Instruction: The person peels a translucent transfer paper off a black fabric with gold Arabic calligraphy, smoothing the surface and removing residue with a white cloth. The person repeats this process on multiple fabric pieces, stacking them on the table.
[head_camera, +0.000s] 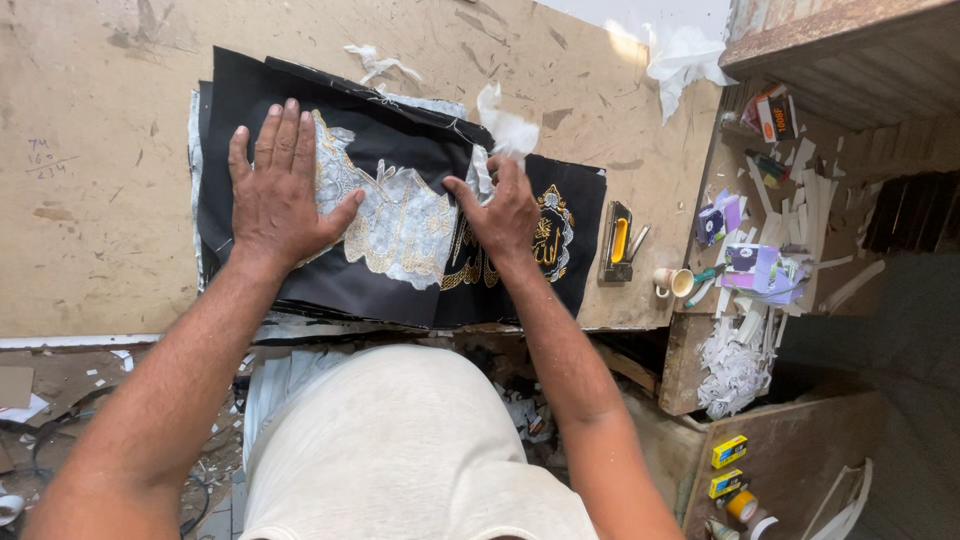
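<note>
A stack of black cloth pieces (260, 100) with gold embroidery (552, 232) lies on a worn wooden table (90, 120). White backing paper (400, 215) still covers part of the gold pattern on the top piece. My left hand (280, 190) lies flat on the left half of the cloth, fingers spread, pressing it down. My right hand (508, 210) is closed on a torn strip of the white paper (508, 128), which stands up above my fingers near the cloth's middle.
A black and yellow stapler (618, 242) and a small cup (672, 282) sit right of the cloth. Paper scraps (735, 365), small boxes (729, 451) and tape rolls (742, 506) clutter the side shelf at right. More crumpled white paper (685, 55) lies at the table's far edge.
</note>
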